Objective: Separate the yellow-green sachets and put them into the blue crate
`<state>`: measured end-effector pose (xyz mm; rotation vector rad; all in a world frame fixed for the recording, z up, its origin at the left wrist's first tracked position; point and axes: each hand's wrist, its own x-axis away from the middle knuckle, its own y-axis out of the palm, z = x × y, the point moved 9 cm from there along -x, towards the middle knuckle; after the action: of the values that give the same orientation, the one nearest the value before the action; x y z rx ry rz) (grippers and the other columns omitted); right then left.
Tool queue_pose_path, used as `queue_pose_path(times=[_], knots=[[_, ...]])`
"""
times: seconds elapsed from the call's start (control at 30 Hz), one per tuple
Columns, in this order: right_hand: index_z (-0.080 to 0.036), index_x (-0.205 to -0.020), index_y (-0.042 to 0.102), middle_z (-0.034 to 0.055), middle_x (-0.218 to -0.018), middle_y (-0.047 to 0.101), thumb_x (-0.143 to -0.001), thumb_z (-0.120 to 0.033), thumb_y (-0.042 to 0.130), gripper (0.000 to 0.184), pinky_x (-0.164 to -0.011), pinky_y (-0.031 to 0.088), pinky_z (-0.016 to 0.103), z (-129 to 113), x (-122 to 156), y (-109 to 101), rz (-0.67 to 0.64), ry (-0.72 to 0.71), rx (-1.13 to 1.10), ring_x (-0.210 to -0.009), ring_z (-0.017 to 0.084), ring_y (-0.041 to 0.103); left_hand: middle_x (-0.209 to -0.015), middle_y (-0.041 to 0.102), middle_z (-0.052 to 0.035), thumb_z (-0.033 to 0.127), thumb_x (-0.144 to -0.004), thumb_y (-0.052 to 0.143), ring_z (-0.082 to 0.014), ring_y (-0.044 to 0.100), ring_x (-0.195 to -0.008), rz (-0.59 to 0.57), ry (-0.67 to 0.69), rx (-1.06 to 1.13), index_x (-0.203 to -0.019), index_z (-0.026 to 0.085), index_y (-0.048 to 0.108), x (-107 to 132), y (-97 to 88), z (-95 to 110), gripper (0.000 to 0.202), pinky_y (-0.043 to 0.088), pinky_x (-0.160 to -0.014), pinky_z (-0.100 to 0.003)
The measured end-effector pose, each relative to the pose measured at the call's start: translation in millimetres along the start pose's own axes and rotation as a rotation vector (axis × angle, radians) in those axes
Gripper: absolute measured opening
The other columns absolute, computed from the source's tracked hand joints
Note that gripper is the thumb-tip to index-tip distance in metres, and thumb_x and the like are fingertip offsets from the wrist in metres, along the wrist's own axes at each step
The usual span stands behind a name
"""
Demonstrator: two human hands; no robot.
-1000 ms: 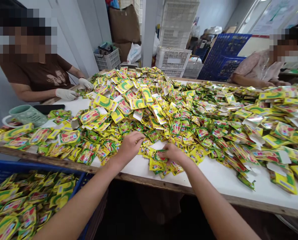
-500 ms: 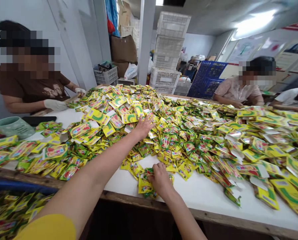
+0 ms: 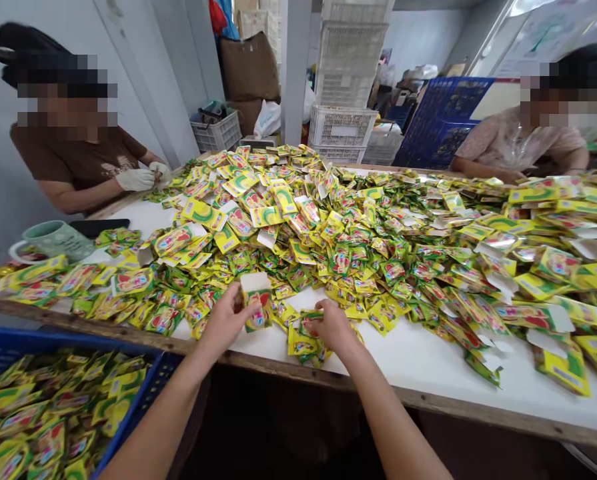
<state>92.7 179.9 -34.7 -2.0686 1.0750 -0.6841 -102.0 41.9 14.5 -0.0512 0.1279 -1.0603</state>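
My left hand (image 3: 229,315) is closed round a small yellow-green carton (image 3: 257,302) with a red fruit print, its white flap raised at the top. It is held just above the table's front part. To the right, my right hand (image 3: 334,327) has its fingers bent over a green-and-yellow candy packet (image 3: 311,323), thumb and fingertips on it. More packets (image 3: 303,347) lie under and beside that hand near the table edge. Behind both hands rises a big heap of packets (image 3: 345,257) mixed with flattened-looking cartons (image 3: 238,220).
A blue crate (image 3: 151,383) full of filled-looking cartons stands at lower left, below the table's wooden edge (image 3: 288,375). A green mug (image 3: 58,240) sits at left. Two co-workers sit across the table, one with white gloves (image 3: 135,179). White crates (image 3: 343,127) are stacked behind.
My left hand has drawn back from the heap toward me, now with a carton in it. My right hand stays over the packets near the edge. The view has tilted down.
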Motion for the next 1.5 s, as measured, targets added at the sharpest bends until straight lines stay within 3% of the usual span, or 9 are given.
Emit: queue_pose_path(times=[0.13, 0.4, 0.53, 0.63, 0.77, 1.07, 1.23, 1.37, 1.5], knots=[[-0.015, -0.078, 0.058, 0.0116, -0.096, 0.056, -0.065, -0.021, 0.074, 0.022, -0.080, 0.039, 0.035, -20.3, 0.3, -3.5, 0.037, -0.101, 0.136, -0.100, 0.028, 0.051, -0.109, 0.067, -0.0078, 0.032, -0.075, 0.067, -0.0201, 0.063, -0.099, -0.059, -0.032, 0.058, -0.108, 0.016, 0.057, 20.8, 15.4, -26.2, 0.038, 0.049, -0.089, -0.032], [-0.015, -0.092, 0.058, 0.0035, -0.080, 0.059, -0.068, -0.019, 0.066, 0.026, -0.067, 0.040, 0.029, -1.6, 15.8, -7.2, 0.062, -0.093, -0.104, -0.074, 0.019, 0.055, -0.112, 0.066, -0.0082, 0.030, -0.075, 0.067, -0.0222, 0.062, -0.103, -0.187, -0.064, 0.147, -0.111, 0.015, 0.060, 25.1, 45.5, -24.0, 0.039, 0.046, -0.094, -0.035], [-0.016, -0.086, 0.060, 0.0035, -0.079, 0.061, -0.065, -0.027, 0.070, 0.026, -0.069, 0.045, 0.031, -6.1, 23.6, -36.4, 0.143, -0.076, -0.319, -0.074, 0.020, 0.058, -0.106, 0.067, -0.0062, 0.031, -0.075, 0.067, -0.0230, 0.061, -0.102, -0.240, -0.080, 0.150, -0.108, 0.016, 0.063, 24.8, 54.9, -21.6, 0.036, 0.046, -0.091, -0.034], [-0.019, -0.092, 0.062, 0.0041, -0.086, 0.064, -0.068, -0.036, 0.071, 0.031, -0.071, 0.047, 0.032, -44.5, 41.0, -72.3, 0.307, -0.276, -0.529, -0.079, 0.021, 0.059, -0.093, 0.068, -0.0043, 0.032, -0.075, 0.066, -0.0214, 0.061, -0.092, -0.289, -0.062, 0.141, -0.099, 0.016, 0.066, 26.7, 67.2, -20.6, 0.029, 0.048, -0.083, -0.030], [-0.022, -0.088, 0.069, 0.0044, -0.085, 0.063, -0.076, -0.017, 0.063, 0.014, -0.075, 0.044, 0.030, -105.8, 59.8, -65.9, 0.206, -0.519, -0.114, -0.083, 0.020, 0.058, -0.080, 0.064, -0.0028, 0.035, -0.075, 0.066, -0.0188, 0.057, -0.079, -0.262, -0.015, 0.092, -0.092, 0.016, 0.067, 30.4, 74.0, -17.1, 0.025, 0.046, -0.071, -0.027], [-0.015, -0.091, 0.066, 0.0159, -0.099, 0.058, -0.073, -0.002, 0.056, 0.024, -0.070, 0.039, 0.037, -136.7, 69.7, -27.6, -0.112, -0.435, 0.758, -0.094, 0.031, 0.052, -0.077, 0.058, -0.0018, 0.034, -0.078, 0.063, -0.0155, 0.051, -0.072, -0.190, 0.010, 0.005, -0.091, 0.016, 0.063, 39.0, 72.5, -8.5, 0.023, 0.041, -0.067, -0.025], [-0.017, -0.095, 0.058, 0.0085, -0.092, 0.058, -0.076, -0.001, 0.053, 0.025, -0.066, 0.037, 0.028, -133.8, 66.6, -33.9, -0.097, -0.472, 0.560, -0.083, 0.020, 0.054, -0.078, 0.054, -0.0012, 0.035, -0.081, 0.061, -0.0142, 0.049, -0.075, -0.226, -0.009, 0.108, -0.089, 0.015, 0.059, 41.5, 75.9, -11.7, 0.022, 0.038, -0.069, -0.024], [-0.019, -0.083, 0.060, 0.0051, -0.089, 0.055, -0.084, -0.007, 0.051, 0.014, -0.066, 0.037, 0.027, -137.8, 74.5, -33.8, -0.024, -0.678, 0.456, -0.081, 0.017, 0.053, -0.073, 0.048, 0.0013, 0.038, -0.080, 0.062, -0.0116, 0.041, -0.069, -0.226, 0.015, 0.092, -0.086, 0.015, 0.058, 42.8, 74.0, -10.6, 0.025, 0.033, -0.064, -0.022], [-0.018, -0.115, 0.057, 0.0066, -0.099, 0.058, -0.085, -0.007, 0.053, 0.032, -0.077, 0.044, 0.028, -137.6, 81.2, -44.4, -0.007, -0.753, 0.195, -0.089, 0.017, 0.055, -0.072, 0.047, 0.0017, 0.039, -0.079, 0.063, -0.0113, 0.040, -0.069, -0.190, -0.021, 0.144, -0.081, 0.014, 0.056, 42.3, 68.4, -13.9, 0.026, 0.032, -0.063, -0.022]])
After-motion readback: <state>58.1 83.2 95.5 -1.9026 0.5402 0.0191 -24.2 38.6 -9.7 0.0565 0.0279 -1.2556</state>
